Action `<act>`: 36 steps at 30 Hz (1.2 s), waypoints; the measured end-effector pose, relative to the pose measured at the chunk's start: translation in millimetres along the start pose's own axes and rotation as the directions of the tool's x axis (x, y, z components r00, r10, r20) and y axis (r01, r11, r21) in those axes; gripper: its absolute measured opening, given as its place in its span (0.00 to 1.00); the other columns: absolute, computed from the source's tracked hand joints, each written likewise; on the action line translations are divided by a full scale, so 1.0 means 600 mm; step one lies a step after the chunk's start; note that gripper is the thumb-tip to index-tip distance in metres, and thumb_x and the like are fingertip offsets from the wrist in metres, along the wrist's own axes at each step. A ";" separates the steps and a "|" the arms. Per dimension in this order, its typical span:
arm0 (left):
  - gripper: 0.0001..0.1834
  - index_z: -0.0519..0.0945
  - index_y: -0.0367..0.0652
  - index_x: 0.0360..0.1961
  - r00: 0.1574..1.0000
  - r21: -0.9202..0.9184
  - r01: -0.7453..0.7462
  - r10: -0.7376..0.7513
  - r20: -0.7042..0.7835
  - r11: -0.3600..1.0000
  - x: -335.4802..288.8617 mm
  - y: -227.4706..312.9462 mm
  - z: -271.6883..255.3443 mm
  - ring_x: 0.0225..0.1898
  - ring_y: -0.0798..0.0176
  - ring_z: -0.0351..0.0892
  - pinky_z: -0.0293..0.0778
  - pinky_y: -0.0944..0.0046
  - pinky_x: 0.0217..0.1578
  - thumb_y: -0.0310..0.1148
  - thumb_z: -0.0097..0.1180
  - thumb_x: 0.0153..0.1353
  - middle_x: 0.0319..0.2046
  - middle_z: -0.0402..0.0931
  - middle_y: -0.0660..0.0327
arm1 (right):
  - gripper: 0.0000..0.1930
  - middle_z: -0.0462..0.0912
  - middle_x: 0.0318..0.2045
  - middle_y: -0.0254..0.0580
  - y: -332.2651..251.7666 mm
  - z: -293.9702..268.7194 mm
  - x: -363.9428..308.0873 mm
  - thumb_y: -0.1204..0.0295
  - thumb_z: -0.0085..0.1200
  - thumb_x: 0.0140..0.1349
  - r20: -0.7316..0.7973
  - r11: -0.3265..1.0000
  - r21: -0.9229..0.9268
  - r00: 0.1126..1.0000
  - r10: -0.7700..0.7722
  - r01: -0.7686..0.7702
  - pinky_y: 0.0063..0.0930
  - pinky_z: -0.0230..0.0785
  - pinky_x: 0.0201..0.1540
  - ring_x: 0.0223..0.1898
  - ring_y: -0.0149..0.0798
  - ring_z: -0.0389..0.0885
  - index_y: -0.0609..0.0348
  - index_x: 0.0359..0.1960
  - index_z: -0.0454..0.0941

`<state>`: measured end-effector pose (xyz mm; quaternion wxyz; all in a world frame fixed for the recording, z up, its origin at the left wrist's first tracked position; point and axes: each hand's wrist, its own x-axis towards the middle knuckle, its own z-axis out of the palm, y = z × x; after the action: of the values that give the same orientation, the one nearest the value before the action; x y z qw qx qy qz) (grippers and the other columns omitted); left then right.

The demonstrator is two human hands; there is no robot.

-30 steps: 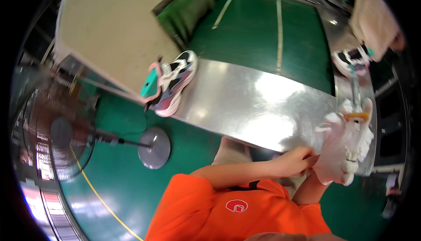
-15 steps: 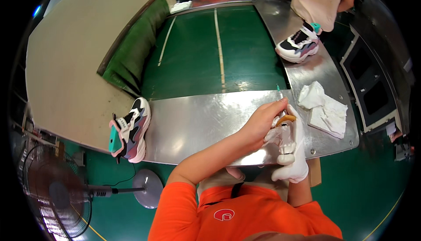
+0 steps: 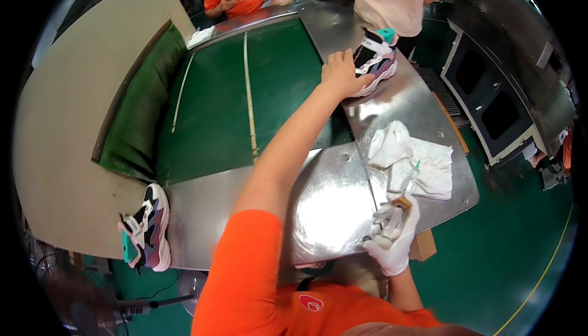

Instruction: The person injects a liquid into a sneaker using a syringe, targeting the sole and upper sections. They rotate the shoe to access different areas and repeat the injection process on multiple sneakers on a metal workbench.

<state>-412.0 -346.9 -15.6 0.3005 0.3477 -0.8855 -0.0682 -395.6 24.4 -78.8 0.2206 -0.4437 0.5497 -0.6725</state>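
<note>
left hand point(image 3: 344, 76) outstretched at far sneaker point(image 3: 378, 60)

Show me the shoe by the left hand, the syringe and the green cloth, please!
Shoe point(image 3: 384, 65): head view, on its purplish side.
Syringe point(image 3: 402, 202): head view, on its yellow-brown flange, above the gloved fingers.
Green cloth point(image 3: 142, 100): head view, on its hanging face.

The floor point(image 3: 502, 250) is green and shiny, and a thin yellow line point(image 3: 539, 276) bends across it at 4 o'clock. The desk point(image 3: 331, 198) is gray metal, with a bright patch of light at 5 o'clock. A big tan board point(image 3: 61, 134) fills 9 o'clock. A green cloth flap point(image 3: 138, 100) hangs at 10 o'clock. Toward 2 o'clock stands a dark cabinet point(image 3: 487, 88) with two black panes. A fan point(image 3: 79, 299) is at 8 o'clock.
</note>
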 end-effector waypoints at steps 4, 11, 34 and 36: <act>0.58 0.62 0.35 0.62 0.968 -0.098 0.200 -0.181 0.177 0.975 0.079 -0.006 0.056 0.59 0.45 0.73 0.70 0.49 0.57 0.62 0.71 0.36 0.58 0.70 0.46 | 0.54 0.70 0.49 0.47 -0.009 0.006 0.005 0.72 0.74 0.31 0.011 0.978 -0.198 0.998 -0.070 0.070 0.35 0.69 0.50 0.45 0.40 0.72 0.66 0.64 0.56; 0.47 0.69 0.31 0.48 0.948 0.025 0.295 -0.296 0.117 0.955 -0.043 0.012 -0.052 0.49 0.45 0.78 0.75 0.54 0.48 0.62 0.68 0.38 0.48 0.74 0.46 | 0.52 0.71 0.50 0.53 -0.022 0.013 0.019 0.69 0.76 0.33 -0.025 0.933 -0.356 0.997 -0.071 0.057 0.39 0.68 0.53 0.50 0.49 0.73 0.67 0.63 0.58; 0.18 0.80 0.41 0.47 0.966 -0.058 -0.257 0.258 0.021 0.965 -0.553 0.138 -0.417 0.45 0.53 0.79 0.75 0.54 0.46 0.34 0.64 0.55 0.49 0.78 0.56 | 0.53 0.70 0.52 0.45 -0.035 0.023 0.000 0.74 0.73 0.33 -0.041 0.988 -0.102 0.993 0.112 -0.116 0.32 0.68 0.50 0.45 0.38 0.72 0.64 0.65 0.56; 0.27 0.77 0.41 0.53 0.968 0.225 -0.228 0.245 -0.054 0.947 -0.512 0.125 -0.453 0.46 0.50 0.78 0.71 0.52 0.50 0.39 0.66 0.52 0.53 0.76 0.54 | 0.52 0.69 0.52 0.45 -0.044 0.001 -0.006 0.75 0.72 0.34 -0.042 0.980 -0.071 0.982 0.185 -0.188 0.31 0.68 0.50 0.45 0.37 0.71 0.63 0.66 0.56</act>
<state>-120.3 -65.0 80.7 0.3026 0.2722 -0.9099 0.0797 -388.2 35.0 -55.7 0.2564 -0.3864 0.6175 -0.6353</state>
